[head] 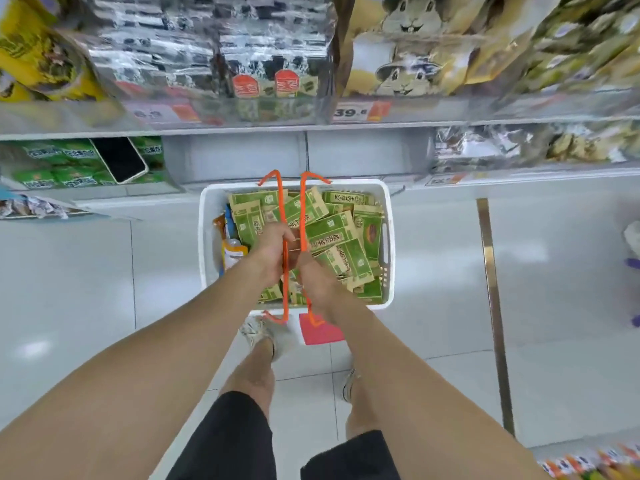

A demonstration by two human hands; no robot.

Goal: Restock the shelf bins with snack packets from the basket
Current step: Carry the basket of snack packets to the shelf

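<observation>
A white plastic basket (207, 244) sits low in front of the shelves, filled with several green and tan snack packets (341, 233). Two orange handles arch over it. My left hand (273, 247) grips the left orange handle (282, 202). My right hand (311, 275) grips the right orange handle (303, 209). Just behind the basket, a pale shelf bin (298, 157) on the lower shelf looks bare inside.
Green packets and a dark phone (119, 159) lie in the bin at left. Silver and yellow bags fill the upper shelf (311, 128). Clear-wrapped snacks sit at right. My legs and shoes stand on the white tiled floor (433, 271), near a pink patch under the basket.
</observation>
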